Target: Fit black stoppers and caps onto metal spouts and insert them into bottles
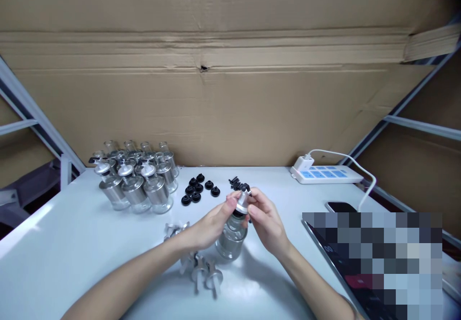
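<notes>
A clear glass bottle (231, 243) stands on the table in front of me, with a silver pourer top (242, 204) at its mouth. My left hand (216, 221) is closed around the left side of the pourer top, thumb against its metal collar. From the right, my right hand (265, 216) pinches the same top with thumb and fingers. A small black piece (245, 188) sits at the tip of the spout. Several loose metal pourers (200, 272) lie near my left forearm, which partly hides them.
Several glass bottles with metal bands (131, 192) stand at the back left, some with pourers. Black stoppers (194, 188) and small black pieces (235, 183) lie mid-table. A power strip (327, 175), a phone (341, 207) and a partly blurred tablet (324, 248) are on the right.
</notes>
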Action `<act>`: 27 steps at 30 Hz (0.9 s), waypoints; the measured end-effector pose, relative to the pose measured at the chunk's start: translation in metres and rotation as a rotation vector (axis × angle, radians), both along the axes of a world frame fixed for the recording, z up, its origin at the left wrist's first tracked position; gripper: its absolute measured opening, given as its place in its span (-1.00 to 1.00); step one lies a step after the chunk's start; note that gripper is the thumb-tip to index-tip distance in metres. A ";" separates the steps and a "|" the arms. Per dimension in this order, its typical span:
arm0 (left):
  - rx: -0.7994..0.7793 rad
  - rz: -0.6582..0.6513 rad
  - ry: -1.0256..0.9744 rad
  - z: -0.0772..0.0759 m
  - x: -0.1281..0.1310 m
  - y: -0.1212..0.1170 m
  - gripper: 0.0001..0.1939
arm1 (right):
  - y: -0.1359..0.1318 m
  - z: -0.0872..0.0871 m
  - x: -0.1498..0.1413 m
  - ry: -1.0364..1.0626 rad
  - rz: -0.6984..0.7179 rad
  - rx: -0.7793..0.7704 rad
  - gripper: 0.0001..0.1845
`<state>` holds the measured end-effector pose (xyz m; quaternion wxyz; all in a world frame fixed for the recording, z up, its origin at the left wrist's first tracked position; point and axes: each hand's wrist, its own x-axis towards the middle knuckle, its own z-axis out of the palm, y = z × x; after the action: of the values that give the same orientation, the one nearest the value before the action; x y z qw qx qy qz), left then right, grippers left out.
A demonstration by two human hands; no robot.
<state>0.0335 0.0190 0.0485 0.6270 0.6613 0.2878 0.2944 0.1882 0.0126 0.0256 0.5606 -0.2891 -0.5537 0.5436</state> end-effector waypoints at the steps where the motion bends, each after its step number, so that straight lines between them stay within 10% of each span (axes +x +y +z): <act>1: -0.004 -0.005 -0.002 -0.001 -0.001 0.000 -0.32 | -0.001 0.000 -0.001 0.002 -0.005 0.008 -0.64; 19: 0.048 -0.050 -0.034 -0.004 -0.002 0.002 -0.40 | -0.009 -0.017 -0.016 0.042 -0.034 0.146 -0.72; 27: 0.035 0.167 -0.111 -0.014 0.010 0.000 -0.60 | -0.008 -0.028 -0.024 0.077 -0.170 0.138 -0.66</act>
<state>0.0437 0.0189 0.0349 0.6036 0.6284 0.3015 0.3871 0.1643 0.0044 -0.0029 0.6441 -0.2746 -0.5415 0.4652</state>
